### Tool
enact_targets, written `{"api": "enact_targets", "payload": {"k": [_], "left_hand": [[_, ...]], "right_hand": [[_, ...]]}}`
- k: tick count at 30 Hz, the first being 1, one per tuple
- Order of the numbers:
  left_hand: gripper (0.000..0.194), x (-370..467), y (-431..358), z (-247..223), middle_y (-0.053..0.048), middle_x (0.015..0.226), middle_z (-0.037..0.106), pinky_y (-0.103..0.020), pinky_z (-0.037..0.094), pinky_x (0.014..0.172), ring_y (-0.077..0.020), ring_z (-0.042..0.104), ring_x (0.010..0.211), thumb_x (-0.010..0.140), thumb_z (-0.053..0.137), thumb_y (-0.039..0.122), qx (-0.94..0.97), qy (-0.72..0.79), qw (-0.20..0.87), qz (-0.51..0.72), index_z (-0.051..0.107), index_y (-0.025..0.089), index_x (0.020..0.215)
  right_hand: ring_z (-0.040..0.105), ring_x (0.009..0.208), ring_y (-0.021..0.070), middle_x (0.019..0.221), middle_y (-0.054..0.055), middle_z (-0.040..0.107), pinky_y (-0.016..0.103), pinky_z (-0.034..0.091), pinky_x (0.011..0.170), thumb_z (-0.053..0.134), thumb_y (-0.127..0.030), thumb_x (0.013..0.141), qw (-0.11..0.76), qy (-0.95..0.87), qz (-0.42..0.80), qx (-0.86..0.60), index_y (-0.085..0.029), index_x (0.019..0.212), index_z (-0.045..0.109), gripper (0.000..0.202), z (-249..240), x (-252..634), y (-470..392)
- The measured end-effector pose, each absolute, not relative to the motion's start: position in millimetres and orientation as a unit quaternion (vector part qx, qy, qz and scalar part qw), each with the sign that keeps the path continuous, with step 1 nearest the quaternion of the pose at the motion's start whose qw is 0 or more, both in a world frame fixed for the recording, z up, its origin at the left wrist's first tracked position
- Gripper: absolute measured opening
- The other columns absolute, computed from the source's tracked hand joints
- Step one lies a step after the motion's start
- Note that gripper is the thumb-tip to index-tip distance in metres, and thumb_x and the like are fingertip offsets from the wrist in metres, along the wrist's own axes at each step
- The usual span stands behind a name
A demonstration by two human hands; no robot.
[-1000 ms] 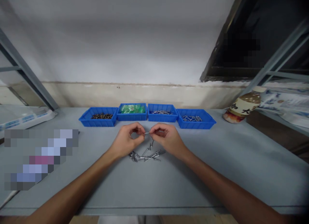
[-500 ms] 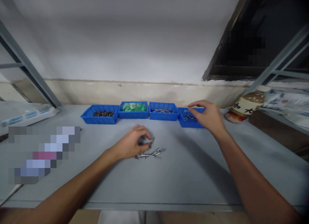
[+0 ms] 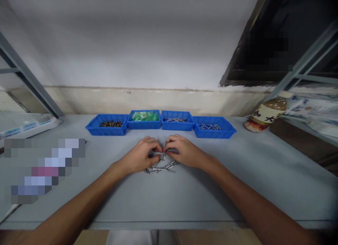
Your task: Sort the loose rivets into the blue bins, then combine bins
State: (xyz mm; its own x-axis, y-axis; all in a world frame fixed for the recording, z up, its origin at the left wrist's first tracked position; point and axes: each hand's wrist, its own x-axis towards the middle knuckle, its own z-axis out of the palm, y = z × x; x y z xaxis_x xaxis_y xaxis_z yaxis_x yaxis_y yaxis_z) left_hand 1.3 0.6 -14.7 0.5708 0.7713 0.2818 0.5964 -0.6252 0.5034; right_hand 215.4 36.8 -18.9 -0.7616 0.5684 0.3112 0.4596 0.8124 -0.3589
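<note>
My left hand is closed in a pinch, thumb and fingertips on a small silver metal fastener held just above the table. My right hand meets it from the other side, thumb and fingers pinched almost against the left fingertips. Whatever the right fingers grip is too small and covered to make out. Right below both hands, a loose pile of slim silver fasteners lies crosswise on the grey table. The left fingers partly cover the pile.
Along the back stand blue bins: one with brassy fasteners, one with green packets, one with long silver pins, one with silver screws. A labelled bottle stands at right, a white power strip at left.
My right hand has come from the rightmost bin down and left to my left hand, its fingers closing into a pinch. The left hand has stayed nearly in place, above the pile.
</note>
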Motion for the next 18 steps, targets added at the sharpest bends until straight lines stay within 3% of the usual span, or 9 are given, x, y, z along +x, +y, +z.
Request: {"api": "enact_targets", "payload": {"k": [7, 11, 18], "left_hand": [[0.009, 2.9, 0.4, -13.9, -0.004, 0.091, 0.063, -0.034, 0.044, 0.082, -0.0208, 0.055, 0.091, 0.084, 0.059, 0.018, 0.852, 0.419, 0.161, 0.270, 0.062, 0.018, 0.093], [0.009, 3.1, -0.1, -12.5, -0.002, 0.083, 0.064, -0.031, 0.043, 0.076, -0.0188, 0.055, 0.084, 0.086, 0.054, 0.014, 0.852, 0.409, 0.161, 0.285, 0.062, 0.019, 0.084], [0.009, 4.4, -0.4, -8.8, -0.001, 0.076, 0.061, -0.030, 0.042, 0.071, -0.0177, 0.054, 0.077, 0.075, 0.055, 0.009, 0.832, 0.420, 0.150, 0.329, 0.058, 0.018, 0.077]], "right_hand": [[0.056, 0.081, 0.0158, 0.083, 0.003, 0.064, 0.029, 0.042, 0.078, 0.056, -0.006, 0.085, 0.238, -0.909, 0.138, -0.313, -0.016, 0.082, 0.062, 0.012, -15.7, 208.6, 32.4], [0.054, 0.071, 0.0127, 0.078, 0.000, 0.063, 0.026, 0.041, 0.069, 0.054, -0.006, 0.085, 0.268, -0.893, 0.158, -0.325, -0.016, 0.082, 0.061, 0.013, -10.0, 203.7, 24.8], [0.053, 0.064, 0.0106, 0.073, -0.001, 0.061, 0.024, 0.040, 0.063, 0.059, -0.009, 0.081, 0.314, -0.869, 0.186, -0.333, -0.016, 0.082, 0.065, 0.009, -4.5, 200.2, 17.7]]}}
